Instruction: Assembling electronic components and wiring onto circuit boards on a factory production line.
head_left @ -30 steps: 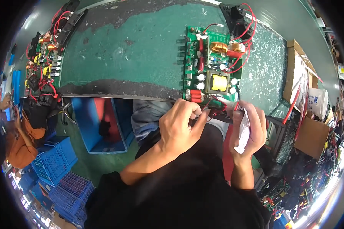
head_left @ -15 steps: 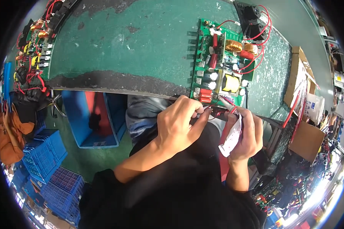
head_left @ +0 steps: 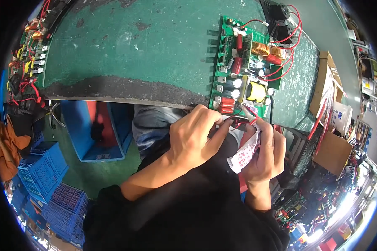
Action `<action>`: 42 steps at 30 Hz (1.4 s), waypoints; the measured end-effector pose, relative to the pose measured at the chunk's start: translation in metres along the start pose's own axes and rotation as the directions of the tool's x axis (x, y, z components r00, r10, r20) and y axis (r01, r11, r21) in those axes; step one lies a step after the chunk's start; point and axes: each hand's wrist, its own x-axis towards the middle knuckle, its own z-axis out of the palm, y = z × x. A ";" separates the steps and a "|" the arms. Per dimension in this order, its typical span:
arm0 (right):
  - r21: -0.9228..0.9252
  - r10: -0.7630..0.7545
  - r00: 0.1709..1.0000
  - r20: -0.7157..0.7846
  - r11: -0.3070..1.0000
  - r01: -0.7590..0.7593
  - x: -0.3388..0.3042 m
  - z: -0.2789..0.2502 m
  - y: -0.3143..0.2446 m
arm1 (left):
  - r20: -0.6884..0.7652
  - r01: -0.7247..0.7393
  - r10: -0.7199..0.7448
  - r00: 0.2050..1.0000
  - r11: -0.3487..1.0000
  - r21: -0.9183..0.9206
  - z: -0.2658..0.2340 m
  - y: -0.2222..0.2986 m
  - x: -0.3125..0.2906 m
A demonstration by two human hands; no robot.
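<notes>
A green circuit board [head_left: 262,112] crowded with red capacitors, copper coils and a yellow-wrapped transformer [head_left: 255,91] lies at the table's near edge. My right hand [head_left: 268,154] is closed around a white squeeze tube [head_left: 244,157] with reddish print. The tube's narrow pale nozzle points at the board's near edge, by the transformer. At the same edge my left hand [head_left: 192,134] is in a pinch, thumb and forefinger on a thin dark wire. Its tips lie just short of the red capacitors [head_left: 227,105]. My fingers partly hide the wire and what lies below the edge.
Black parts with looping red wires [head_left: 285,31] sit behind the board. More boards [head_left: 29,62] line the table's far left. A cardboard box [head_left: 322,83] stands at right. Blue crates [head_left: 42,171] and a blue bin [head_left: 109,157] are lower left, near a person in orange [head_left: 12,142].
The white tube has turned in my right hand, so its printed side now shows. The view has shifted slightly; my left hand keeps its pinch near the board's edge.
</notes>
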 end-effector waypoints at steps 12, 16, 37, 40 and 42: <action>-0.011 -0.035 0.999 0.014 0.999 0.035 0.001 -0.001 -0.002 | 0.017 -0.027 0.027 0.999 1.000 -0.005 -0.002 -0.003 0.001; 0.036 0.023 0.999 -0.031 0.999 -0.022 0.002 0.002 -0.008 | 0.016 -0.034 0.034 0.999 0.999 0.008 -0.001 -0.004 -0.001; 0.163 0.058 0.998 -0.030 0.985 -0.052 0.001 0.002 0.000 | 0.033 -0.057 0.056 0.998 0.997 0.046 -0.001 -0.007 0.000; 0.150 0.054 0.998 -0.025 0.987 -0.049 0.001 0.001 0.000 | 0.029 -0.060 0.058 0.998 0.997 0.048 -0.001 -0.006 -0.001; 0.171 0.073 0.997 -0.039 0.983 -0.065 0.003 0.001 -0.002 | 0.028 -0.052 0.050 0.998 0.998 0.048 0.000 -0.006 -0.002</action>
